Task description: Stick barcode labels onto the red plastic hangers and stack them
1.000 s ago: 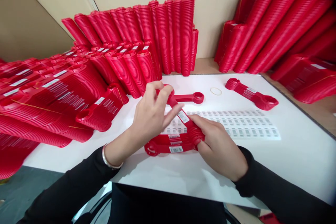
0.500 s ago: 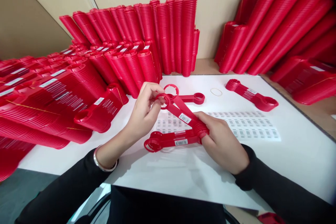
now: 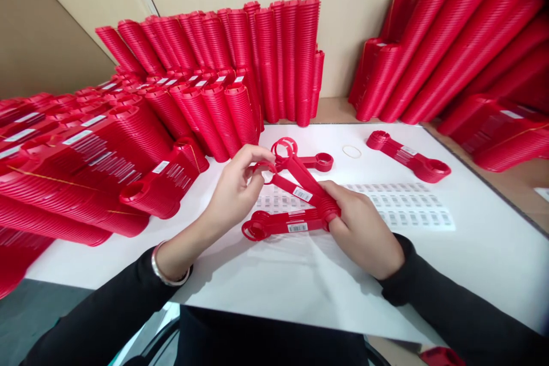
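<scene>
My left hand (image 3: 235, 189) pinches the ringed end of a flat red plastic piece (image 3: 286, 184) that bears a white barcode label. My right hand (image 3: 366, 231) is wrapped around the other end of a fanned bunch of these red pieces. One group of the bunch (image 3: 305, 174) slants up and away, its rings overlapping. Another labelled group (image 3: 277, 225) spreads lower, close above the white table (image 3: 257, 280). Behind the left fingers lies another red ringed piece (image 3: 311, 162). A sheet of barcode stickers (image 3: 412, 206) lies partly under the bunch.
A small stack of red pieces (image 3: 407, 155) lies at the right, beside a loose rubber band (image 3: 351, 151). Tall red stacks (image 3: 268, 68) line the back, with banded stacks (image 3: 98, 160) crowding the left. More long stacks (image 3: 446, 51) lean at the back right.
My left hand has moved slightly down with the pinched ring. Above it, the rings of the upper group have spread more. My right hand keeps its grip.
</scene>
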Motion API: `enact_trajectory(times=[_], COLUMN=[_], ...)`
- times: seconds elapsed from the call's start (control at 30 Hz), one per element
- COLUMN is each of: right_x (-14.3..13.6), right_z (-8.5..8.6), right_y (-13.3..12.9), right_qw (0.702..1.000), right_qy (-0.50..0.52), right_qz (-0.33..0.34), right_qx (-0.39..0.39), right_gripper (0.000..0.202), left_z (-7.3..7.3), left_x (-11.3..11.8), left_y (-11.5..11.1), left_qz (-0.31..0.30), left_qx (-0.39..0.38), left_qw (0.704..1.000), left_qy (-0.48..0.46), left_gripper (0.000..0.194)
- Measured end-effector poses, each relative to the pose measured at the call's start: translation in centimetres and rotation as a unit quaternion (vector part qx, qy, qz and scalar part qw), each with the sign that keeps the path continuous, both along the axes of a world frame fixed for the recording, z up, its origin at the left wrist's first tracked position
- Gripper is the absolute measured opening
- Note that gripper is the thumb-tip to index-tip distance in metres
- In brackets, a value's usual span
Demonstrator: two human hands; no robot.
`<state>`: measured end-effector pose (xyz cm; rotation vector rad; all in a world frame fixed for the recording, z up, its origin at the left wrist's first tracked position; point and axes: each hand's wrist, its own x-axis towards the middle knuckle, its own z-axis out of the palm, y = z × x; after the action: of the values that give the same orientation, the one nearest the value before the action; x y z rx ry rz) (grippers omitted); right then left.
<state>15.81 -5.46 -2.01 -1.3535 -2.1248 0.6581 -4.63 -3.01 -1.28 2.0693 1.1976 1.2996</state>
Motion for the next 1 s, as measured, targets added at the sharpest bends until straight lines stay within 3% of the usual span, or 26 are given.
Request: enact_trajectory(times=[0.07, 0.13, 0.2, 0.27, 0.6, 1.0], right_x=[0.0, -0.1, -0.1, -0.2, -0.5, -0.6], right_z=[0.0, -0.1, -0.2, -0.3, -1.3, -1.4], right_y=[0.1, 0.1, 0.1, 0.2, 0.5, 0.5], right_qw=[1.000, 1.000, 1.000, 1.000, 0.998, 0.997], right_qy=[-0.002, -0.007, -0.014, -0.020, -0.029, -0.037], right_qz=[-0.005, -0.007, -0.006, -0.003, 0.006, -0.003], right_qx=[-0.002, -0.003, -0.008, -0.016, -0.055, -0.070], right_gripper=[0.039, 0.040, 0.040, 0.039, 0.032, 0.032], left_z=[0.0, -0.1, -0.4, -0.7, -1.5, -2.1], left_x=[0.0, 0.0, 0.2, 0.3, 0.2, -0.1], left_y=[-0.3, -0.3, -0.2, 0.0, 0.3, 0.4], left_qz=[-0.014, -0.019, -0.022, -0.027, -0.004, 0.031], left_qx=[0.042, 0.061, 0.054, 0.034, -0.041, -0.096], left_qw=[0.994, 0.979, 0.963, 0.954, 0.942, 0.948], left_qy=[0.096, 0.193, 0.262, 0.297, 0.334, 0.303], left_gripper=[0.032, 0.023, 0.014, 0.024, 0.026, 0.022])
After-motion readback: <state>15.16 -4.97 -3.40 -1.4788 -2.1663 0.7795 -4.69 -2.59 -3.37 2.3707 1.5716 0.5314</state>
